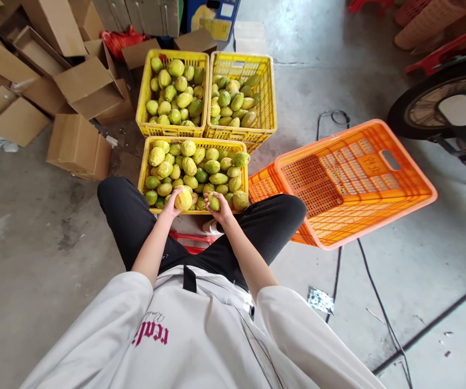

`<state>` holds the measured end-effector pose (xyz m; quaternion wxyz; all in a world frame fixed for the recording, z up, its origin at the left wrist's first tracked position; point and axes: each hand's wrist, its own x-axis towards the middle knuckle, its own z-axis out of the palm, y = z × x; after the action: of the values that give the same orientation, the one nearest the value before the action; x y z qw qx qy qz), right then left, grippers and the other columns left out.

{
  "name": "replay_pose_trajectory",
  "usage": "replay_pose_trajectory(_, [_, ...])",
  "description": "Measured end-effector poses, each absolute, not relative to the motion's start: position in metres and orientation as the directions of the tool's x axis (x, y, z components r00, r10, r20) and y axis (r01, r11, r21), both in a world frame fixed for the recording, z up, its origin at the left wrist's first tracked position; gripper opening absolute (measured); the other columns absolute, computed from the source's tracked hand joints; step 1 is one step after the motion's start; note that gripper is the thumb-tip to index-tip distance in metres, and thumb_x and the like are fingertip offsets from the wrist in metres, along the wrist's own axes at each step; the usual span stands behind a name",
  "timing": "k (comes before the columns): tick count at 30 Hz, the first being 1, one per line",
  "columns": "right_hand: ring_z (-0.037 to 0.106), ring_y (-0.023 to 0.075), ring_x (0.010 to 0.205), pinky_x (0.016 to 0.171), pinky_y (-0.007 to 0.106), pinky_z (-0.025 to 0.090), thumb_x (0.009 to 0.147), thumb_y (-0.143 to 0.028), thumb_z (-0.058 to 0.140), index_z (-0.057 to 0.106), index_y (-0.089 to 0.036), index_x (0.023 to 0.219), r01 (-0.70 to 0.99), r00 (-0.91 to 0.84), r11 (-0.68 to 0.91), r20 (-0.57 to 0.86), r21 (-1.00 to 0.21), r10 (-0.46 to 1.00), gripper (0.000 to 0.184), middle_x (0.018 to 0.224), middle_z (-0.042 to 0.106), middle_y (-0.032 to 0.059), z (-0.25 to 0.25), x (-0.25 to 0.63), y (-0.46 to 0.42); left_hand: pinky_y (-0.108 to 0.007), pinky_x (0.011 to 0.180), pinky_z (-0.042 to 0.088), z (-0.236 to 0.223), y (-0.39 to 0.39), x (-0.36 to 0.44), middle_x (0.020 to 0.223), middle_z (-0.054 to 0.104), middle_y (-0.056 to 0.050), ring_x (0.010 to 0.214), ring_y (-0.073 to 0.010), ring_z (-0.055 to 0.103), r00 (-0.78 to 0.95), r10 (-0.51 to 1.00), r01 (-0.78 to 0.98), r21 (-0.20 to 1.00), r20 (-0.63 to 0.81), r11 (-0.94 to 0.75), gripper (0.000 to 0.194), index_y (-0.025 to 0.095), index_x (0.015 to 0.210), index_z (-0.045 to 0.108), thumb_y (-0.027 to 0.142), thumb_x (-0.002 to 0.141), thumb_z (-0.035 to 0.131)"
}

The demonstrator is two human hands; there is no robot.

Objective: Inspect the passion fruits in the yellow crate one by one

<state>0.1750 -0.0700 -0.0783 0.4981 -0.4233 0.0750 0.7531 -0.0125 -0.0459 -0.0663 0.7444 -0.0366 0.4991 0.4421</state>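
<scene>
My left hand (pixel 173 203) is closed round a large, mostly yellow oval fruit (pixel 183 199), perhaps a papaya or a mango. In my right hand (pixel 221 208) is a smaller greenish fruit (pixel 214 203), partly hidden by the fingers. Both hands are over the near rim of a yellow plastic crate (pixel 194 141) between my knees. Many similar green and yellow fruits (pixel 217 179) fill that crate. Behind it, side by side, stand a second yellow crate (pixel 140 111) full of fruit and a third yellow crate (pixel 272 97) with fruit heaped toward its left side.
An orange crate (pixel 403 216) with nothing visible inside leans open at my right. Cardboard boxes (pixel 77 143) are piled at the left. A motorcycle wheel (pixel 413 111) is at the right. Black cables (pixel 379 300) lie on the concrete floor, and part of a red stool (pixel 192 237) shows below me.
</scene>
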Motion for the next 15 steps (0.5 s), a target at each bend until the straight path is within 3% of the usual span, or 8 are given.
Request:
replay_pose_trajectory(8, [0.067,0.0148,0.063,0.050,0.022,0.056,0.080,-0.016,0.069,0.061,-0.020,0.087,-0.726,-0.058,-0.544,-0.750,-0.422,0.659,0.012,0.075,0.069,0.0015,-0.087,0.173,-0.070,-0.036,0.079,0.062,-0.072,-0.046,-0.009,0.074,0.073,-0.009,0.087,-0.0275,0.077,0.100,0.635,-0.638,0.440,-0.766,0.632,0.017,0.017,0.091,0.068,0.033,0.087,0.070])
replay_pose_trajectory(15, [0.066,0.0146,0.059,0.049,0.023,0.058,0.080,-0.018,0.072,0.061,-0.019,0.084,-0.700,0.039,-0.495,-0.719,-0.515,0.693,0.012,0.073,0.069,0.0007,-0.091,0.173,-0.069,-0.035,0.080,0.062,-0.075,-0.045,-0.012,0.071,0.073,-0.006,0.079,-0.0250,0.076,0.095,0.674,-0.665,0.458,-0.733,0.591,0.023,0.015,0.094,0.068,0.034,0.083,0.074])
